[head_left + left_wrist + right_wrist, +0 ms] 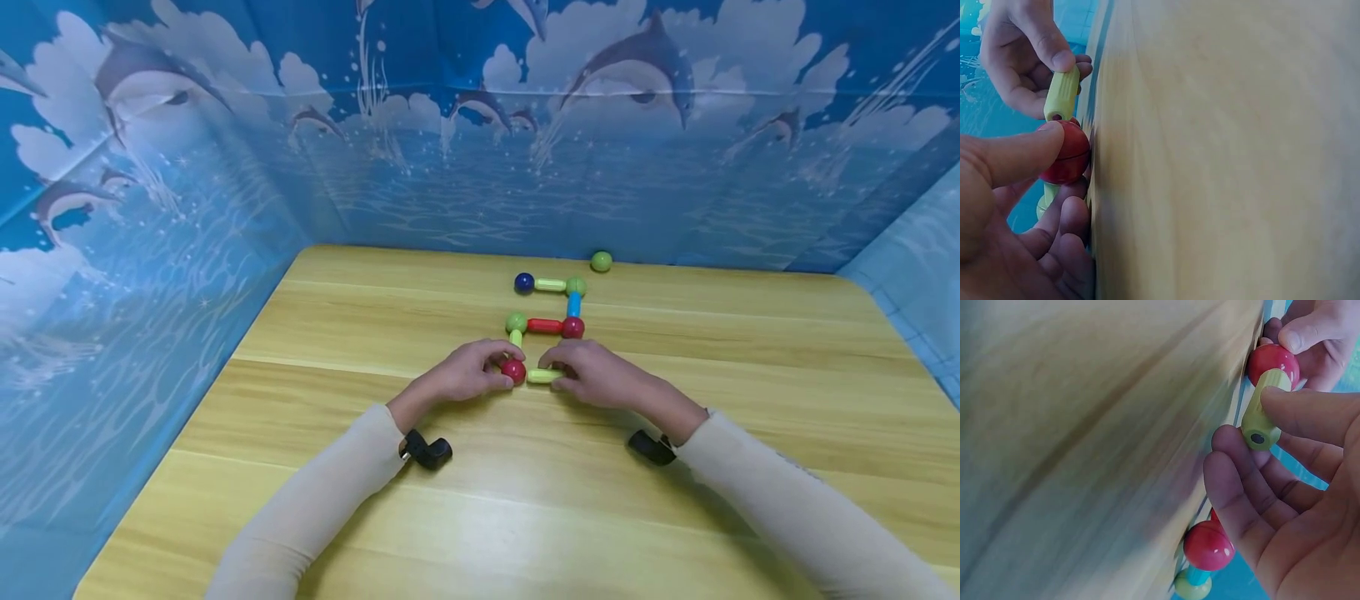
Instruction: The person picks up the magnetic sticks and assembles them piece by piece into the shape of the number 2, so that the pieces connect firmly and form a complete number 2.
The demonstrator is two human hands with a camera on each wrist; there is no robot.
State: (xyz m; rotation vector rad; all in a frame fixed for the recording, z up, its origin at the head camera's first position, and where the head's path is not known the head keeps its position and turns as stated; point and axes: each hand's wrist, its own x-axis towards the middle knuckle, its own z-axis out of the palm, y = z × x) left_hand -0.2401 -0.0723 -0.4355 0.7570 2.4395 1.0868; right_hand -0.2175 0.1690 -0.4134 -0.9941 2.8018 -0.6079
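My left hand (474,369) pinches a red ball (513,371) between thumb and fingers at the near end of a chain of balls and rods. From that ball a yellow-green rod (516,337) runs back to a green ball (517,322). My right hand (597,374) holds a loose-ended yellow-green rod (1265,406) by thumb and fingers, its far tip pointing at the red ball. In the left wrist view the tip of this rod (1062,94) is right at the ball (1067,152); whether they touch I cannot tell.
Farther along the chain lie a red rod (545,326), a second red ball (573,327), a blue rod (573,304), another green ball (576,287), a yellow-green rod (551,285) and a dark blue ball (524,283). A separate green ball (602,262) sits by the table's back edge, near the dolphin-print curtain (480,192).
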